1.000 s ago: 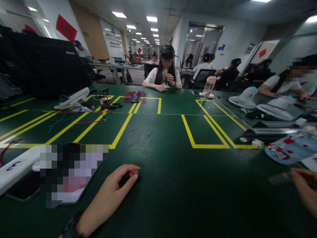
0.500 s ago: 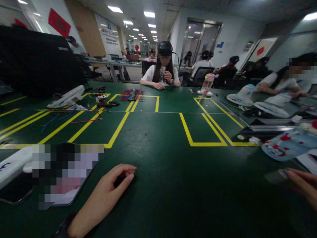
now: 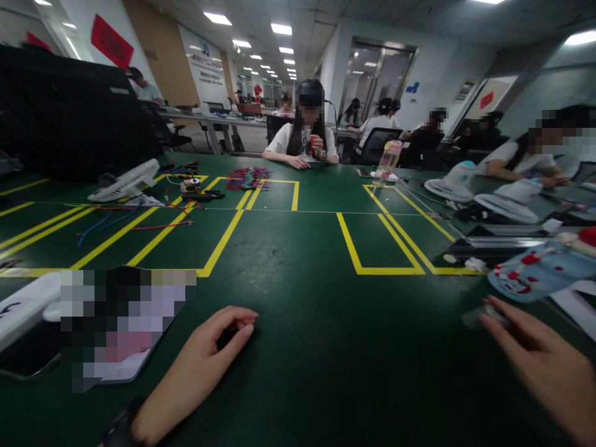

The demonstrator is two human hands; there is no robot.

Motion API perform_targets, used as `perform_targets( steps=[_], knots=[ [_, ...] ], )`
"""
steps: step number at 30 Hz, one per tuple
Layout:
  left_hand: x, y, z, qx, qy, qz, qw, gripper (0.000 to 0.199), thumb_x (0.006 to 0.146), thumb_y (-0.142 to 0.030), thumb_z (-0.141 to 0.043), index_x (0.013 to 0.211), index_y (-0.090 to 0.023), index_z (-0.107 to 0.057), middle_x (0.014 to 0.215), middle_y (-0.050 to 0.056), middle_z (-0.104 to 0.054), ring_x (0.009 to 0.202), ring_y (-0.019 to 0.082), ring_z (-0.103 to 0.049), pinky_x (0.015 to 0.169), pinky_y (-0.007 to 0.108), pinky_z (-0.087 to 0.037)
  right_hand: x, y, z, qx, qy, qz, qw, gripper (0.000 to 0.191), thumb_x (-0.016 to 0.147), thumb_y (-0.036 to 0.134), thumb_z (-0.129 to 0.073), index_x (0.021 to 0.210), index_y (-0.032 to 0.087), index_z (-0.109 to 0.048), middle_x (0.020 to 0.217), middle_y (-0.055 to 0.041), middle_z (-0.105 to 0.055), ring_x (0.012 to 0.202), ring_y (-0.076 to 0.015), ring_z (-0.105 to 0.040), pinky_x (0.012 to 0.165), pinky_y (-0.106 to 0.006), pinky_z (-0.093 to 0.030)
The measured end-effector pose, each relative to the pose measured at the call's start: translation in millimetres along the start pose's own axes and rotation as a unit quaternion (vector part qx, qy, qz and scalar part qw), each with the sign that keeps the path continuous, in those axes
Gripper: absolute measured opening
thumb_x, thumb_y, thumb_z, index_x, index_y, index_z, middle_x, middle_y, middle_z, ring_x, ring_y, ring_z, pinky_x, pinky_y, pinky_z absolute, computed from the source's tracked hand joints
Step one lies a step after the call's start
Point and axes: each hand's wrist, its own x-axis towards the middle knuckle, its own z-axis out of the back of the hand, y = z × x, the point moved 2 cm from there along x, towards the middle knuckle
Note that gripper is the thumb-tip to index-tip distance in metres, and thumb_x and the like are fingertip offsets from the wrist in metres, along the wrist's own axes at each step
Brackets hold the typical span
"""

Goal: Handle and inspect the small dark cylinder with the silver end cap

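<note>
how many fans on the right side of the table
2: one fan just right of the pink-topped bottle, the other fan nearer and further right. More could be hidden in the clutter there.

Got phone [image 3: 135,360] on table [image 3: 326,366], L of L hand [image 3: 207,351], w/ wire bundle [image 3: 249,179] bhd, twd far edge. See small item [image 3: 474,318] in R hand [image 3: 535,351], container [image 3: 531,273] just bhd, 2 fans [image 3: 447,188] farther back. Note bottle [image 3: 389,160] btwn fans & wire bundle.

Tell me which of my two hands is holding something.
Your right hand: a small greyish item juts from between its fingers, while the left hand shows nothing held.
</note>
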Motion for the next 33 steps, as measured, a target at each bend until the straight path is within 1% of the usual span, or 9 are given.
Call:
perform_targets(
  steps=[2, 5, 7, 9, 14, 19, 24, 28, 33],
  knots=[
    [0, -1, -0.6, 0.005, -0.001, -0.006, 1.0, 0.023, 0.091, -0.039, -0.053, 0.111, -0.029, -0.058, 0.109, 0.0, -0.064, 0.101, 0.021, -0.06, 0.088, 0.034, -0.048, -5, 70, -7, 0.063, 0.027, 0.096, 0.993, 0.044, 0.085, 0.048, -0.054, 0.125, 0.03, -0.054, 0.123, -0.004, -0.055, 0.104, -0.0208, -0.058, 0.079, -0.033, -0.052],
    [-1, -1, -1.5, 0.012, -0.007, -0.003, 1.0, 0.023, 0.092, -0.039, -0.052, 0.112, -0.029, -0.057, 0.11, 0.001, -0.063, 0.101, 0.022, -0.06, 0.089, 0.036, -0.048, -18, 172, -24, 0.19, 0.168, 0.233, 0.939, 0.039, 0.091, 0.034, -0.05, 0.129, 0.03, -0.049, 0.127, -0.0009, -0.052, 0.112, -0.014, -0.053, 0.095, -0.027, -0.048],
    [-2, -4, -2.3, 0.022, -0.012, -0.002, 1.0, 0.023, 0.092, -0.038, -0.051, 0.112, -0.028, -0.057, 0.109, 0.002, -0.063, 0.1, 0.022, -0.06, 0.089, 0.037, -0.048, -28, 220, -34, 0.256, 0.248, 0.273, 0.894, 0.039, 0.091, 0.029, -0.049, 0.131, 0.03, -0.048, 0.128, 0.0, -0.05, 0.114, -0.0107, -0.051, 0.098, -0.023, -0.046],
    [-3, -13, -4.1, 0.037, -0.021, -0.016, 0.999, 0.02, 0.092, -0.037, -0.051, 0.109, -0.027, -0.059, 0.108, 0.002, -0.063, 0.1, 0.022, -0.06, 0.09, 0.039, -0.047, -35, 246, -43, 0.3, 0.286, 0.286, 0.864, 0.042, 0.091, 0.025, -0.049, 0.132, 0.032, -0.046, 0.128, 0.0013, -0.049, 0.114, -0.0092, -0.049, 0.099, -0.021, -0.044],
    [-1, -64, -23.5, 0.034, 0.004, -0.1, 0.994, 0.018, 0.093, -0.027, -0.052, 0.108, -0.028, -0.061, 0.108, 0.003, -0.063, 0.103, 0.021, -0.057, 0.092, 0.037, -0.046, -43, 245, -66, 0.381, 0.298, 0.188, 0.855, 0.076, 0.079, 0.022, -0.065, 0.141, 0.034, -0.023, 0.126, 0.0013, -0.05, 0.112, -0.0103, -0.051, 0.101, -0.027, -0.043],
    [10, -109, -46.7, -0.011, 0.044, -0.174, 0.984, 0.017, 0.089, -0.014, -0.057, 0.096, -0.027, -0.067, 0.098, 0.001, -0.064, 0.092, 0.018, -0.06, 0.082, 0.029, -0.049, -44, 240, -74, 0.392, 0.316, 0.149, 0.851, 0.062, 0.078, 0.022, -0.066, 0.131, 0.028, -0.035, 0.114, 0.0006, -0.057, 0.102, -0.0104, -0.056, 0.092, -0.027, -0.048],
    [15, -94, -41.3, -0.02, 0.003, -0.159, 0.987, 0.014, 0.089, -0.015, -0.058, 0.091, -0.025, -0.068, 0.093, 0.001, -0.062, 0.087, 0.017, -0.059, 0.077, 0.028, -0.048, -38, 240, -66, 0.367, 0.292, 0.187, 0.863, 0.049, 0.077, 0.02, -0.064, 0.122, 0.029, -0.047, 0.116, 0.0008, -0.054, 0.104, -0.011, -0.053, 0.093, -0.026, -0.046],
    [14, -69, -48.0, 0.075, 0.029, -0.128, 0.989, 0.014, 0.083, -0.017, -0.066, 0.089, -0.028, -0.072, 0.096, 0.001, -0.063, 0.091, 0.02, -0.058, 0.08, 0.034, -0.046, -38, 240, -64, 0.366, 0.29, 0.198, 0.862, 0.045, 0.074, 0.016, -0.062, 0.116, 0.025, -0.05, 0.111, -0.0007, -0.055, 0.1, -0.0115, -0.053, 0.09, -0.025, -0.046],
    [14, -64, -57.6, 0.09, 0.042, -0.123, 0.987, 0.015, 0.083, -0.02, -0.067, 0.09, -0.031, -0.073, 0.098, 0.001, -0.064, 0.093, 0.022, -0.057, 0.083, 0.037, -0.046, -33, 228, -62, 0.341, 0.298, 0.176, 0.874, 0.051, 0.078, 0.021, -0.06, 0.127, 0.025, -0.046, 0.121, -0.0033, -0.053, 0.109, -0.0144, -0.053, 0.097, -0.03, -0.045]
  ],
)
